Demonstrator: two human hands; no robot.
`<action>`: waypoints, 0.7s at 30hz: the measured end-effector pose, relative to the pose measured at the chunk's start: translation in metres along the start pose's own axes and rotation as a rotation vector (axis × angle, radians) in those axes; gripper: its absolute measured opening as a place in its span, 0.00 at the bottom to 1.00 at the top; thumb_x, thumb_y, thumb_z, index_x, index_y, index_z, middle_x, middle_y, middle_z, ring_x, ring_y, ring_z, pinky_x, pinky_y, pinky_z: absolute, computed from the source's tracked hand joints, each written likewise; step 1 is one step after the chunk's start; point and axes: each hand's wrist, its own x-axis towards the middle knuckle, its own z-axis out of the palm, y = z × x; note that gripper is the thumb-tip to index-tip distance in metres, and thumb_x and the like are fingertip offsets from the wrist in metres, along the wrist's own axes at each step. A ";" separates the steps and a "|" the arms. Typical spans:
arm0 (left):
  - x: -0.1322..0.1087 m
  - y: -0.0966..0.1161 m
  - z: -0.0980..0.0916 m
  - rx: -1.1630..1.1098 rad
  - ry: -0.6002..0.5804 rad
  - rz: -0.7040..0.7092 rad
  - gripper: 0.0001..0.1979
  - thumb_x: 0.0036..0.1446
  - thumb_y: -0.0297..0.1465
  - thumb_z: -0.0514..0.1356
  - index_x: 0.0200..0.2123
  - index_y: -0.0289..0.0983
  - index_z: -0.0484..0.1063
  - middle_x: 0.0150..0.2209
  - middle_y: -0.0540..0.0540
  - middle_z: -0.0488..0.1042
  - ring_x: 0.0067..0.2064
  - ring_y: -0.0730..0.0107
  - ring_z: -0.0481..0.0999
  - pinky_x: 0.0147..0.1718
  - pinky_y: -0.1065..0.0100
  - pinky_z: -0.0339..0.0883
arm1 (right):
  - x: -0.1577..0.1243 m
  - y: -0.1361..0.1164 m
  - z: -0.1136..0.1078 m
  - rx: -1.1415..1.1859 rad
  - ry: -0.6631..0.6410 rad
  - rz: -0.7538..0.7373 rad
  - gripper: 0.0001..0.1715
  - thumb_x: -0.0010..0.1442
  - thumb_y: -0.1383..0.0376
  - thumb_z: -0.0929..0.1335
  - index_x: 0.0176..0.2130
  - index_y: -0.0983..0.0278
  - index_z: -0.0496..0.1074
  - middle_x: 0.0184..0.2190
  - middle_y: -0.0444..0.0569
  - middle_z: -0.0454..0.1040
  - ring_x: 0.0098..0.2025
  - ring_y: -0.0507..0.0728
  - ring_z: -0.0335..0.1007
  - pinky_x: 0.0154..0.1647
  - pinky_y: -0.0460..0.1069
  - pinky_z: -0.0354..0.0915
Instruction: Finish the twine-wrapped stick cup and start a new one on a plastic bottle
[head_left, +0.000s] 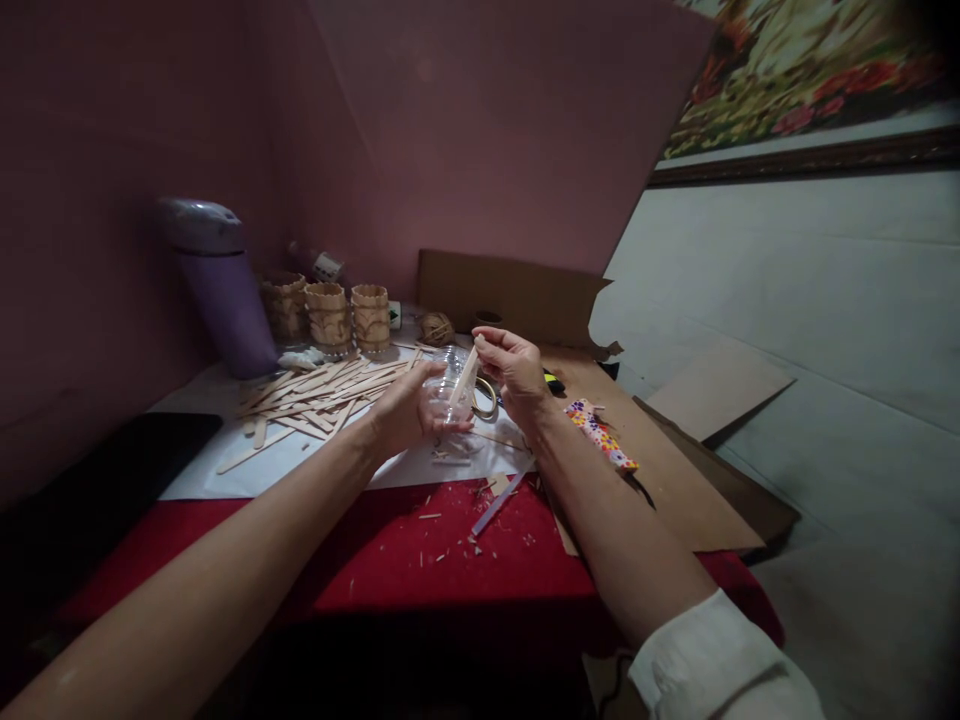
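Left hand [420, 402]: curled around the clear plastic piece, which is gripped from its left side and from below.
Right hand [519, 372]: closed at the fingertips; the upper end of the wooden stick is pinched between thumb and fingers.
Clear plastic piece [449, 384]: held above the near part of the white sheet [214, 468], between the two hands.
Wooden stick [466, 377]: tilted, its lower end brought to the plastic; whether contact is made cannot be told.
Pile of sticks [322, 393]: spread loosely on the white sheet, left of the hands.
Wooden cups [326, 318]: three, stood in a row behind the pile; a purple bottle [229, 300] is seen leaning at their left.
Ball of twine [436, 328]: placed behind the plastic piece.
Glue stick [500, 505]: laid slantwise over the red cloth [337, 565], where small scraps are scattered.
Floral-patterned object [602, 435]: rested on the brown cardboard [675, 495], beside the right forearm.
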 end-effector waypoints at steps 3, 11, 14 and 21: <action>-0.001 0.000 0.002 0.016 0.016 0.000 0.15 0.54 0.35 0.61 0.43 0.36 0.66 0.31 0.40 0.76 0.29 0.58 0.79 0.30 0.56 0.77 | 0.001 0.000 -0.001 -0.007 0.004 -0.009 0.18 0.40 0.61 0.76 0.33 0.63 0.76 0.25 0.39 0.71 0.25 0.47 0.58 0.26 0.45 0.54; -0.003 -0.001 0.008 0.071 0.038 0.015 0.15 0.55 0.35 0.59 0.45 0.36 0.67 0.32 0.40 0.76 0.29 0.58 0.79 0.31 0.55 0.77 | 0.003 0.005 -0.003 -0.045 -0.014 -0.025 0.19 0.40 0.60 0.77 0.34 0.62 0.76 0.28 0.41 0.73 0.28 0.48 0.62 0.30 0.46 0.56; -0.003 -0.002 0.009 0.063 0.044 0.009 0.16 0.56 0.35 0.59 0.46 0.35 0.68 0.32 0.39 0.76 0.30 0.58 0.79 0.30 0.56 0.77 | 0.004 0.006 -0.005 -0.061 -0.023 -0.032 0.17 0.42 0.60 0.76 0.35 0.62 0.76 0.29 0.41 0.73 0.29 0.49 0.63 0.31 0.47 0.57; -0.007 -0.001 0.014 0.069 0.072 0.010 0.14 0.57 0.34 0.59 0.45 0.34 0.69 0.32 0.39 0.76 0.31 0.57 0.79 0.33 0.54 0.77 | 0.003 0.005 -0.004 -0.035 0.006 -0.011 0.14 0.43 0.64 0.76 0.34 0.63 0.77 0.28 0.41 0.73 0.28 0.48 0.62 0.30 0.46 0.58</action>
